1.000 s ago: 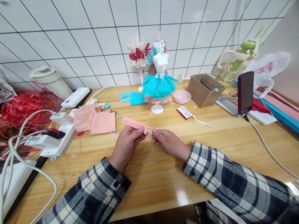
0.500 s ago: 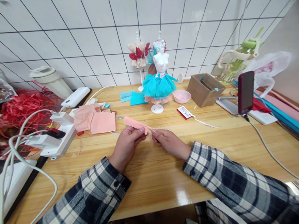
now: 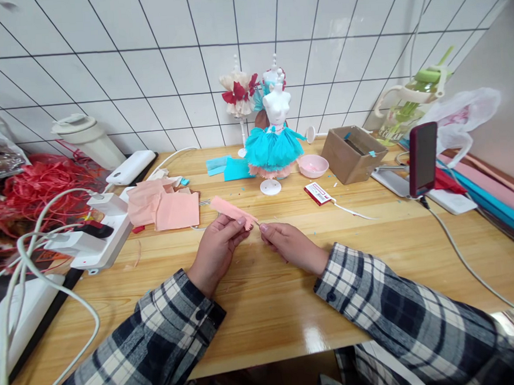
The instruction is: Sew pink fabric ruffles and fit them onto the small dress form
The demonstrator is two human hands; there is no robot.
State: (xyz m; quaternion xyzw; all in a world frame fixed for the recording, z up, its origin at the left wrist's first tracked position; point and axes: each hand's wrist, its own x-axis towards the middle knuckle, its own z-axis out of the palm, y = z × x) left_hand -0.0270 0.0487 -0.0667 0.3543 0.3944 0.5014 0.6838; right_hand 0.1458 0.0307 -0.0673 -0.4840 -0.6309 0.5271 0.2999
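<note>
My left hand (image 3: pixel 217 251) pinches a folded, pleated strip of pink paper (image 3: pixel 229 209) a little above the wooden table (image 3: pixel 375 249). My right hand (image 3: pixel 289 246) is closed in a pinch right at the strip's gathered end; what its fingertips hold is too small to make out. Loose pink paper sheets (image 3: pixel 163 206) lie just left of my hands. Behind them stands a white doll mannequin (image 3: pixel 276 106) in a teal ruffled skirt (image 3: pixel 273 149).
A white power strip (image 3: pixel 95 236) with cables and red raffia (image 3: pixel 32 187) fill the left side. A pink bowl (image 3: pixel 312 166), a small red-and-white packet (image 3: pixel 318 193), a cardboard box (image 3: pixel 353 152) and a phone on a stand (image 3: pixel 422 157) sit to the right.
The pink strip has shifted slightly in my left hand and my right fingertips have closed in on its gathered end. Otherwise nothing has moved.
</note>
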